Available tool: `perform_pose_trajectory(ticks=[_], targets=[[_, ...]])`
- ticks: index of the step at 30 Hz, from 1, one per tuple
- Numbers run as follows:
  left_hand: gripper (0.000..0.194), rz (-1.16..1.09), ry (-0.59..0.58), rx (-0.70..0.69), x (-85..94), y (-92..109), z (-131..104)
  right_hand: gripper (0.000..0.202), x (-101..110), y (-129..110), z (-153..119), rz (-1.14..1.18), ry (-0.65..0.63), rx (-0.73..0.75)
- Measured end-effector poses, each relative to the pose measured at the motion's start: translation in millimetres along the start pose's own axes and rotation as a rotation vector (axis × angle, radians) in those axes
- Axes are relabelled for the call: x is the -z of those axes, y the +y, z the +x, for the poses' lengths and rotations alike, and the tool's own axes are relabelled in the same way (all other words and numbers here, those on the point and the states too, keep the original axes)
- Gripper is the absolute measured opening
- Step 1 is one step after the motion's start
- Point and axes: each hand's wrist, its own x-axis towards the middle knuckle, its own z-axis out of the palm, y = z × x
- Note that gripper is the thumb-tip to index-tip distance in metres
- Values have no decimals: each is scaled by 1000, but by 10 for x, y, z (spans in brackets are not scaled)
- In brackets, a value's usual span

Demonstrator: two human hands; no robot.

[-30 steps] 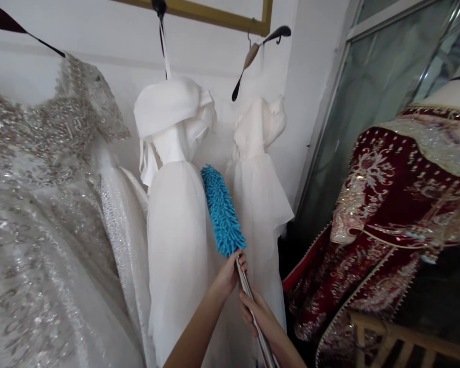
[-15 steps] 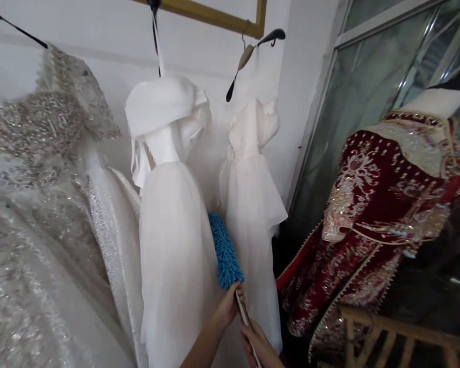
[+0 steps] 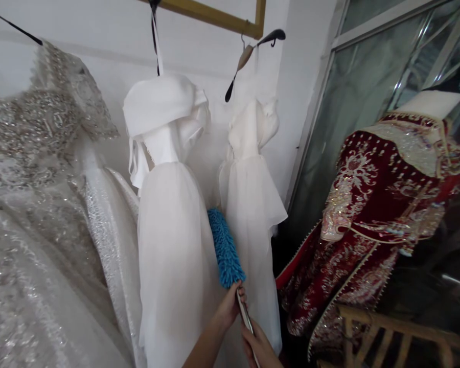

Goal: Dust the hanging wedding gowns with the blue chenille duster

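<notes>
A blue microfibre duster (image 3: 226, 249) points up and away from me, its fluffy head between two hanging white dresses. Just below that head, my left hand (image 3: 231, 302) is closed round the top of the handle. Lower down, my right hand (image 3: 255, 340) grips the same metallic handle. The strapless white dress (image 3: 176, 245) hangs to the left of the duster. On its right is a second white dress (image 3: 249, 204), close behind the duster head; whether they touch I cannot tell.
A sparkling beaded gown (image 3: 46, 204) fills the left side. On the right stand a dark red embroidered dress (image 3: 387, 194) and a wooden chair (image 3: 398, 327) in front of it. A black hanger (image 3: 245, 59) hangs from a gold frame (image 3: 214, 18) on the wall.
The duster and both hands are almost in the same place, with the duster head slightly higher in view. Both hands keep their grip; the view has shifted a little.
</notes>
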Motion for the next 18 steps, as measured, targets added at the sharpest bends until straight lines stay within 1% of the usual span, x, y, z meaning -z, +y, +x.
perform_pose_trajectory(ticks=[2, 6, 8, 10, 12, 14, 18], targets=[[41, 39, -40, -20, -160, 180, -68, 83, -13, -173, -5, 23, -1, 22], [42, 86, -146, -131, -448, 532, -232, 80, -42, -546, -26, 83, -39, 71], [42, 85, -191, -187, -546, 668, -317, 74, -56, -700, -42, 83, -72, 99], [42, 87, -216, -219, -598, 757, -388, 69, -73, -796, -54, 68, -96, 121], [42, 87, -221, -220, -600, 791, -430, 69, -92, -815, -57, 60, -106, 128], [41, 61, -199, -214, -554, 769, -433, 72, -111, -759, -51, 62, -105, 118], [41, 24, -148, -144, -358, 593, -334, 80, -120, -522, -25, 65, -95, 65]])
